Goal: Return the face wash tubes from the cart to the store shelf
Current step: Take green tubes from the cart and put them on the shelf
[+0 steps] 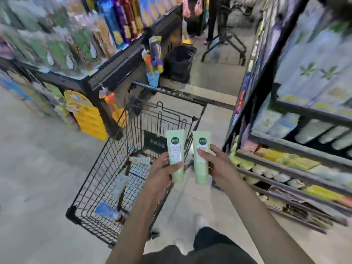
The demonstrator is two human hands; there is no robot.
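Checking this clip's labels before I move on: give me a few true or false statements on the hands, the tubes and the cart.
1. The left hand holds a green tube. True.
2. The right hand is empty. False: it grips a second green tube.
3. Both tubes stand with their flat crimped ends up. True.
4. The tubes lie in the black wire cart. False: both are held above it.
5. The cart holds nothing. False: blurred packages lie in it.
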